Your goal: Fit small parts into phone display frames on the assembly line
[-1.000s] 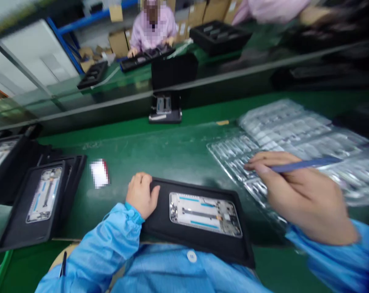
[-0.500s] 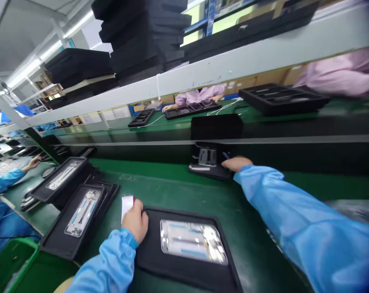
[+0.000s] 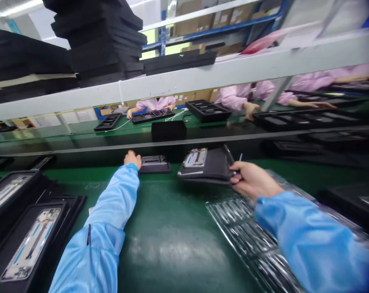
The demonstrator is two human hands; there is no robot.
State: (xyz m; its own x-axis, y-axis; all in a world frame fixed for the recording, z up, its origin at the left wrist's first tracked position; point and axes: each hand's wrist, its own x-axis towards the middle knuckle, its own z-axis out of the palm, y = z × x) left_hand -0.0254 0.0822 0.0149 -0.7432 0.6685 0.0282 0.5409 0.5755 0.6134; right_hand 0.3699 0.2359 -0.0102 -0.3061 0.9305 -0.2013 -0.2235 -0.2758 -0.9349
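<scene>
Cool white light comes from a ceiling strip (image 3: 21, 9) at upper left, leaving hazy glare on the green table (image 3: 178, 248) and hard glints across the clear plastic tray (image 3: 248, 234); the right hand (image 3: 253, 180) looks slightly soft (the frame's right edge smears and darkens).

This place looks like a factory workshop for small electronics, arranged as an assembly line. A long green bench (image 3: 172, 244) extends in front, and beyond it several workers in pink smocks (image 3: 233, 95) are busy at black compartment trays (image 3: 208, 110). Nearer, phone-like metal frames (image 3: 31, 244) lie in flat trays (image 3: 18, 238), beside a clear plastic sheet (image 3: 251, 240) with many moulded pockets. A pale overhead shelf (image 3: 203, 77) carries a high pile of black slabs (image 3: 99, 40); farther back, a blue rack (image 3: 227, 30) holds cardboard boxes (image 3: 187, 24).
</scene>
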